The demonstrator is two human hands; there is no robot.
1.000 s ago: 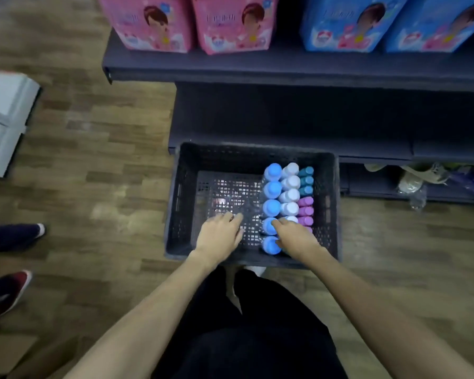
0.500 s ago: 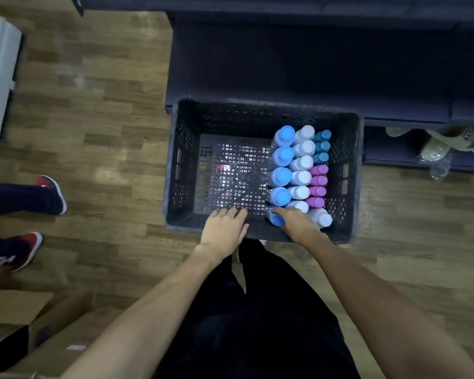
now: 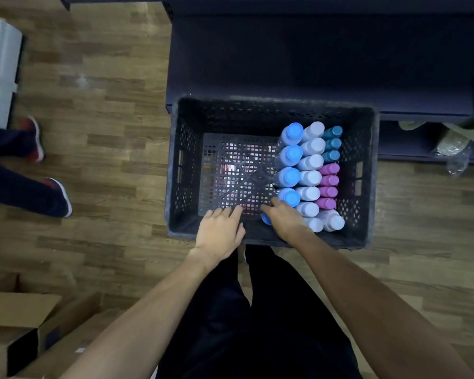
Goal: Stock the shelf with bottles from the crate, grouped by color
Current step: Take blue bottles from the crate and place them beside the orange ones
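Since a moment ago, the crate (image 3: pixel 274 239) is seen lower in the view and closer, and the pink and blue packs on the upper shelf are gone from sight. Both hands are kept at the near wall of the crate, as before.

The left hand (image 3: pixel 219 233) is laid flat on the near rim with its fingers straight, and nothing is held in it. The right hand (image 3: pixel 283 218) is curled over a bottle with a light blue cap (image 3: pixel 266 218) at the near end of the bottle rows.

The bottles are packed upright on the right side of the crate. A row of light blue caps (image 3: pixel 292 154) is seen on the left, a row of white caps (image 3: pixel 312 161) beside it, and teal caps (image 3: pixel 333 143) and pink caps (image 3: pixel 329 180) on the right. One more white bottle (image 3: pixel 333 221) is stood in the near right corner.

The dark shelf (image 3: pixel 312 64) is found just behind the crate, on the wood floor (image 3: pixel 107 132). Another person's shoes (image 3: pixel 58 198) are seen at the left, and a cardboard box (image 3: pixel 17 324) at the bottom left.
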